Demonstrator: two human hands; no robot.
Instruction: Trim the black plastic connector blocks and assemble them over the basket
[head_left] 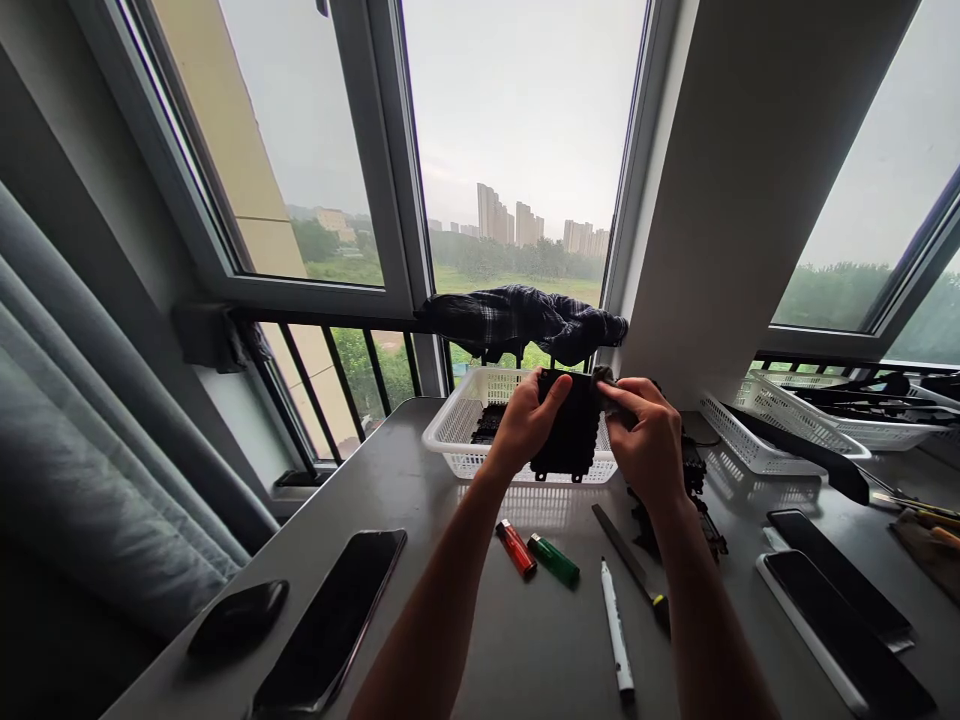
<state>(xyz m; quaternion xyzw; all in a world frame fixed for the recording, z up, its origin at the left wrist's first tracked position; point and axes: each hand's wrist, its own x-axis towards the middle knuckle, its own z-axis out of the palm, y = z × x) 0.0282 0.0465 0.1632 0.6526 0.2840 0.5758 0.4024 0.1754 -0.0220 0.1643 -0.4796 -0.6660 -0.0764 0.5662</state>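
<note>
My left hand (531,418) grips a flat black plastic part (568,430) by its left edge, thumb across its face. The part is held up in front of a white plastic basket (461,462), and small tabs stick out along its lower edge. At the part's upper right corner, my right hand (646,430) is closed with a dark, crumpled cloth-like piece (602,376) at its fingertips, touching the edge. More black parts (489,422) lie inside the basket. Others (694,480) are on the table beside my right wrist, partly hidden by it.
Between my forearms lie a red lighter (516,548), a green lighter (553,560), a white marker (616,630) and a flat file (622,545). Phones (330,620) and a mouse (238,618) rest on the table. More white baskets (787,420) stand at right. A plaid cloth (525,318) drapes the window railing.
</note>
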